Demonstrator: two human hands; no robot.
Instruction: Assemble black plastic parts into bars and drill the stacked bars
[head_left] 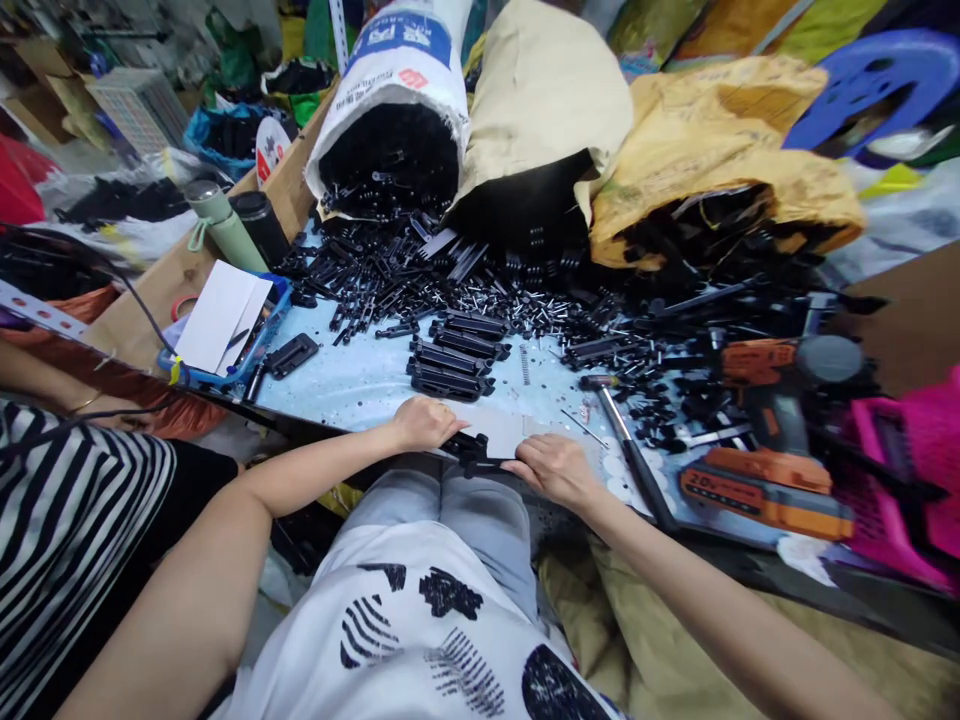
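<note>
My left hand (429, 423) is closed at the table's front edge, its fingers on a narrow black part (471, 452). Just to the right, my right hand (556, 468) has curled fingers and a thumb pressed in; whatever it grips is hidden. A flat grey plate (499, 430) lies between the hands on the tabletop. Behind them sits a row of several long black assembled parts (450, 368). To their right are a spring (525, 365) and a thin metal rod (585, 428).
A hammer (634, 455) and an orange cordless drill (772, 440) lie at right, near a pink basket (885, 480). Loose black parts (375, 285) spread before open sacks (540, 100). A blue tray (281, 305) stands left. A person in a striped top (75, 490) sits beside me.
</note>
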